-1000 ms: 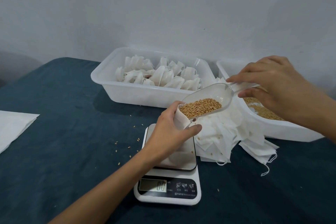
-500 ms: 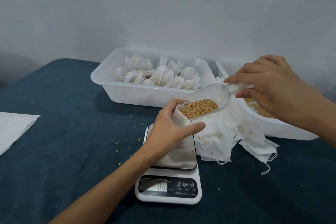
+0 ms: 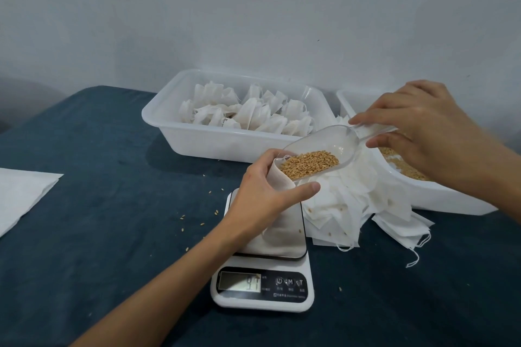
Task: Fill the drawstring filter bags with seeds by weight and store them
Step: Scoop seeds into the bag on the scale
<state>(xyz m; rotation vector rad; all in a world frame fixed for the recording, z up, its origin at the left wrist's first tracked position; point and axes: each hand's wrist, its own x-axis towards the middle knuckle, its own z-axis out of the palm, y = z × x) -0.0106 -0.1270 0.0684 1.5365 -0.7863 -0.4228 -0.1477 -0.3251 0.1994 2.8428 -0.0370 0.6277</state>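
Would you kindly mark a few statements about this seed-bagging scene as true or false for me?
1. The right hand holds a clear scoop loaded with seeds. True.
2. The left hand holds a filter bag open over the kitchen scale. True.
3. The white tub behind the scale holds loose seeds. False: it holds filled filter bags; loose seeds lie in the right tub.
4. The empty bags are stacked left of the scale. False: they lie to its right.
5. The cloth under everything is red. False: the dark blue cloth shows.
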